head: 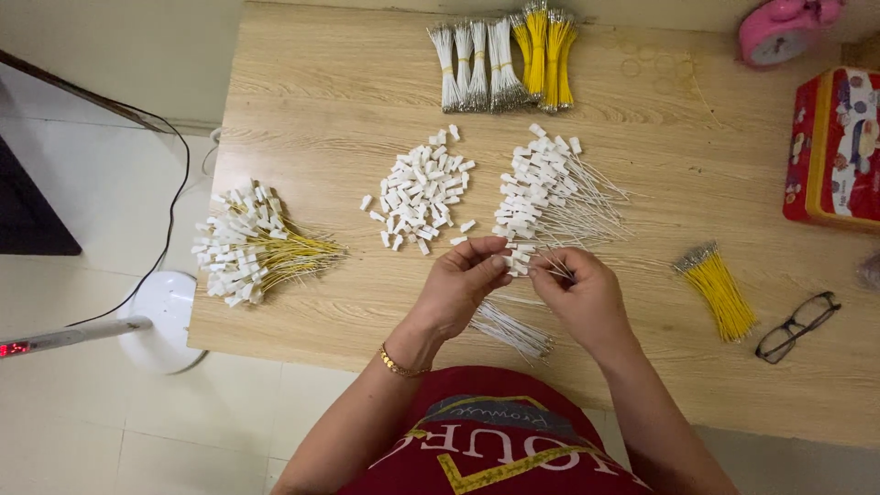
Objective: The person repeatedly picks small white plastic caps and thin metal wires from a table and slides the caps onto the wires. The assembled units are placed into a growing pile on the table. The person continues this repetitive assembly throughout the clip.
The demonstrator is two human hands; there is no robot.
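My left hand (463, 280) pinches a small white plastic connector (519, 260) at its fingertips. My right hand (577, 293) meets it there and holds a thin white wire (554, 267) against the connector. Just beyond both hands lies a pile of white wires with connectors fitted (550, 188). A heap of loose white connectors (422, 188) lies to its left. A small bunch of bare white wires (509, 328) rests on the table under my hands.
Wooden table (312, 101). A pile of yellow wires with connectors (252, 243) lies at left, a loose yellow wire bundle (720, 291) at right, tied white and yellow bundles (504, 55) at the back. Glasses (797, 325), red tin (834, 147), pink clock (779, 32), fan base (160, 316).
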